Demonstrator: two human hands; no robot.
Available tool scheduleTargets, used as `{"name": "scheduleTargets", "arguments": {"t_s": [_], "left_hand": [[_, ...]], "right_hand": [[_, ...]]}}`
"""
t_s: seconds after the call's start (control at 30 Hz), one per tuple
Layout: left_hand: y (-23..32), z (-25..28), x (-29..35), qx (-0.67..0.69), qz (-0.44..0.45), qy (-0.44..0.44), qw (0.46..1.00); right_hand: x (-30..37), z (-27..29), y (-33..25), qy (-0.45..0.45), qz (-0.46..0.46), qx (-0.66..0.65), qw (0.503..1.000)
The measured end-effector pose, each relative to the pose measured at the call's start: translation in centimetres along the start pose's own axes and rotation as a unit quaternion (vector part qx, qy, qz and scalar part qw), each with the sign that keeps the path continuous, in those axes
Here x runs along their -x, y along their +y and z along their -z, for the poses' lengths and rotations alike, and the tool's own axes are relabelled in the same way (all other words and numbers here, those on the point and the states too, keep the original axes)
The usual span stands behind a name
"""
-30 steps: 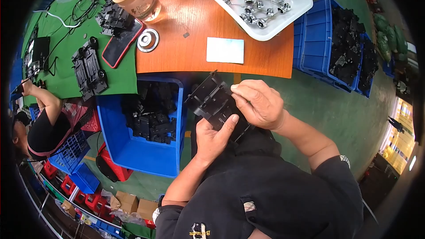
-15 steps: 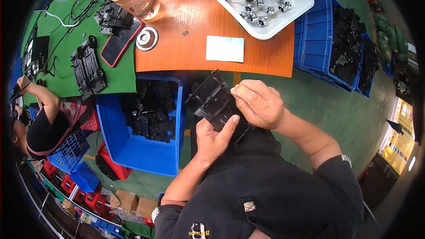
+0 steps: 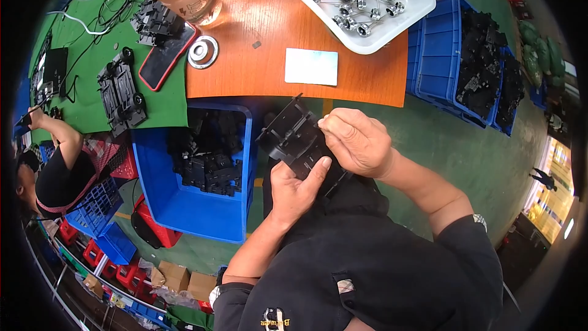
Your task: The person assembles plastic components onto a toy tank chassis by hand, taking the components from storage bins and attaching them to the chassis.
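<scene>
A black plastic toy car chassis (image 3: 293, 133) is held tilted above my lap, in front of the table edge. My left hand (image 3: 294, 195) grips its lower end, thumb on top and the fingers hidden beneath. Beside its right edge, my right hand (image 3: 360, 146) is closed in a pinch with the fingertips near the chassis. Whatever that pinch holds is too small or hidden to make out. Several similar black chassis parts (image 3: 211, 171) lie in the open blue bin (image 3: 199, 214) to my left.
On the wooden table (image 3: 245, 76) are a white tray (image 3: 392, 40) of chrome wheels on axles, a white card (image 3: 311, 67), a round metal piece (image 3: 203, 52) and a jug (image 3: 190, 0). A phone (image 3: 165, 58) and a wheeled chassis (image 3: 121, 95) lie on green cloth. Blue crates (image 3: 438, 55) stand right; a co-worker (image 3: 61, 171) sits left.
My hands and the chassis have barely moved. At far left the co-worker's hand has shifted slightly, and a distant figure by the bright doorway at far right has changed position.
</scene>
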State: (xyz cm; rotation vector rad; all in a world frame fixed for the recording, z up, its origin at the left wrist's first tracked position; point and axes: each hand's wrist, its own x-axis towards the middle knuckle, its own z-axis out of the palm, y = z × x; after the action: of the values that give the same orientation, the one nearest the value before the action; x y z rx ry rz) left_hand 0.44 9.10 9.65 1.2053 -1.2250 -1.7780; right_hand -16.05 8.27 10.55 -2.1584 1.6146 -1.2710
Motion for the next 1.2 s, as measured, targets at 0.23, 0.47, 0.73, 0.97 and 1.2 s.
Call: {"name": "scheduleTargets", "arguments": {"t_s": [0.23,0.47,0.73,0.97,1.2], "left_hand": [[0.7,0.6,-0.1,0.114,0.109,-0.003,0.988],[0.0,1.5,0.1,0.173,0.121,-0.024,0.977],[0.5,1.9,-0.3,0.166,0.143,-0.023,0.976],[0.0,2.3,-0.5,0.156,0.134,-0.020,0.978],[0.5,2.2,-0.8,0.165,0.120,-0.022,0.979]], "right_hand": [[-0.1,-0.4,-0.4,0.029,-0.040,-0.054,0.997],[0.2,-0.9,-1.0,0.061,-0.076,-0.093,0.991],[-0.3,-1.1,-1.1,0.057,-0.078,-0.099,0.990],[-0.5,-1.1,-1.3,0.034,-0.069,-0.091,0.993],[-1.1,-0.9,-1.2,0.007,-0.066,-0.093,0.994]]}}
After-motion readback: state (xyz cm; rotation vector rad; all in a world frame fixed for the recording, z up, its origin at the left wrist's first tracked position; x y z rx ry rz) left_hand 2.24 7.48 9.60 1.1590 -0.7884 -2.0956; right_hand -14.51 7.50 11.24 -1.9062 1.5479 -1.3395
